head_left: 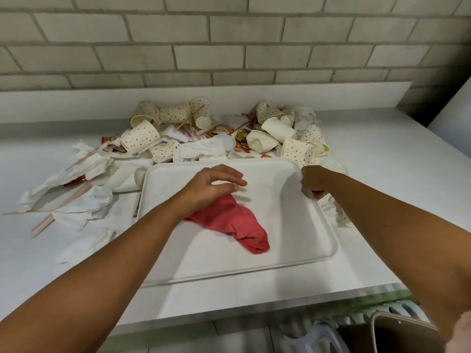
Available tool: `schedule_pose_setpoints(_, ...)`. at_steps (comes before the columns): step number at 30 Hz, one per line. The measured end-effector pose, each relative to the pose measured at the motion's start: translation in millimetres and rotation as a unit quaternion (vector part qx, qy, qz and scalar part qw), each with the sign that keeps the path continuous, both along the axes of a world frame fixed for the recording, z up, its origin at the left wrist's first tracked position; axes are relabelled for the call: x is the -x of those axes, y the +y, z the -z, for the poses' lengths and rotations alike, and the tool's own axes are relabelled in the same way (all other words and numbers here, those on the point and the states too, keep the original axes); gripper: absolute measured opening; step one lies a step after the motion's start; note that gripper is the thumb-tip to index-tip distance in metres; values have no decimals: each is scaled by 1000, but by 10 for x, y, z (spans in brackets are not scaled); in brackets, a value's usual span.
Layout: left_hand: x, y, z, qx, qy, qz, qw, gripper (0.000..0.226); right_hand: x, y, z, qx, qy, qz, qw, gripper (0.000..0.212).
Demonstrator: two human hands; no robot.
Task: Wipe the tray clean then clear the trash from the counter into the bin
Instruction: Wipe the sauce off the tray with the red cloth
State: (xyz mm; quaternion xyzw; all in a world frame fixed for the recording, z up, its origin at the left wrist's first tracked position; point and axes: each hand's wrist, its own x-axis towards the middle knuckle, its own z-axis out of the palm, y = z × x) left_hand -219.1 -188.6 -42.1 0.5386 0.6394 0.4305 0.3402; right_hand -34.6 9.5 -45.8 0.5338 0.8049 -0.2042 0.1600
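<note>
Clenched on the right rim of the white tray (293, 225) is the right grip (314, 180), while the left grip (214, 186), fingers released, rests on the red cloth (237, 225) inside it.

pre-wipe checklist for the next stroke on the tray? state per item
1. Red cloth on tray: ok.
2. Right hand grips the tray's right rim: ok.
3. Left hand pressing the cloth: cannot tell; fingers straight, palm over it.
4. Tray free of trash: ok, only the cloth lies on it.
5. Trash cleared: not ok; paper cups and napkins lie behind and left of the tray.
6. Bin in reach: cannot tell; only a container corner shows lower right.
</note>
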Motion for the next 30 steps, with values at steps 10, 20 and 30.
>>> schedule_pose_setpoints(10, 738, -675, 340, 118, 204, -396, 888, 34, 515, -988, -419, -79, 212, -282, 932, 28)
schedule_pose_setpoints(20, 768, -642, 431, 152, 70, -446, 880, 17, 557, -1550, 148, -141, 101, -383, 907, 46)
schedule_pose_setpoints(30, 861, -604, 344, 148, -103, -385, 905, 47, 497, -1627, 419, -248, 172, -375, 876, 40)
